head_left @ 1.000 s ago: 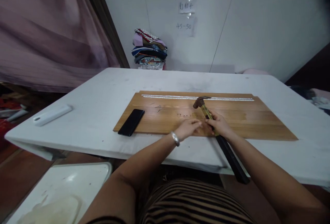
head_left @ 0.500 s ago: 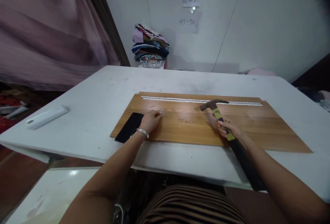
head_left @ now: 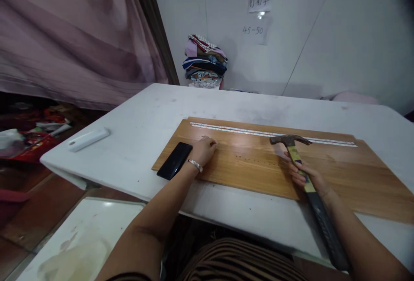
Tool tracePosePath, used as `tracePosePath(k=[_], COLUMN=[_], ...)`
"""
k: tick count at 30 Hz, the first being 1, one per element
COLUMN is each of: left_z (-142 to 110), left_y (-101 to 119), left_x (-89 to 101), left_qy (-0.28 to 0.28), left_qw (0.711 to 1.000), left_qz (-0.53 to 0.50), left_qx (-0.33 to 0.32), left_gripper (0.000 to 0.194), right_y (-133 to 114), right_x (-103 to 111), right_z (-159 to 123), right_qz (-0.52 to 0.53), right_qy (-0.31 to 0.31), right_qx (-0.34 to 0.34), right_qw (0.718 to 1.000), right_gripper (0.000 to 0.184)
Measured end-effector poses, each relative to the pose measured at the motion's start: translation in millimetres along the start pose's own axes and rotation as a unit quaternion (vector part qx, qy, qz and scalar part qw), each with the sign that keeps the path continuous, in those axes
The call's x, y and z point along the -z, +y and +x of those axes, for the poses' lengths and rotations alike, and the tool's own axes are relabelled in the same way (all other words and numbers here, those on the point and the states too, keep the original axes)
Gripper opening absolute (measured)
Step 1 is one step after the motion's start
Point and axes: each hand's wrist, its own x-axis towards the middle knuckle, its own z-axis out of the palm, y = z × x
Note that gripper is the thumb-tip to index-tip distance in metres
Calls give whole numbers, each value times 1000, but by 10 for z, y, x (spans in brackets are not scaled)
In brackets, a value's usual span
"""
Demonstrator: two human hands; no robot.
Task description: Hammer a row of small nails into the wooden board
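My right hand (head_left: 305,175) is wrapped round the yellow and black handle of a claw hammer (head_left: 323,220). The hammer's rusty head is raised over the wooden board (head_left: 239,177), its claw pointing right. My left hand (head_left: 205,150) is on the board's left part, thumb and fingers pinched together. A tiny pale thing shows at the fingertips, too small to make out. Beside that wrist, a black phone (head_left: 174,161) lies on the board's left edge. Between my hands, a row of small dark nails (head_left: 255,160) dots the wood.
Two white measuring strips (head_left: 239,131) run along the board's far side. The board rests on a white table (head_left: 129,151). A white handle-like object (head_left: 89,138) lies on the table's left. Folded cloths (head_left: 205,63) are stacked by the wall. A pale stool-like surface (head_left: 106,216) stands lower left.
The view has turned left, so everything sits further right in it. My left hand remains near the same spot on the board, fingers pinched. The hammer stays raised in my right hand.
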Motion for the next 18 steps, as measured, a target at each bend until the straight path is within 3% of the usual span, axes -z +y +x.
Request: tracePosePath(k=[8, 18], left_z=[192, 335], left_y=[299, 494], left_x=[91, 219], left_qy=[-119, -188], left_qw=[974, 935], left_qz=[190, 290], left_qx=[28, -78], left_gripper=[37, 41], right_y=[-11, -35], right_x=[-71, -125], right_z=[29, 51], right_qz=[-23, -26], right_qy=[-2, 0], right_qx=[9, 21], right_qw=[1000, 999], right_gripper=[49, 45])
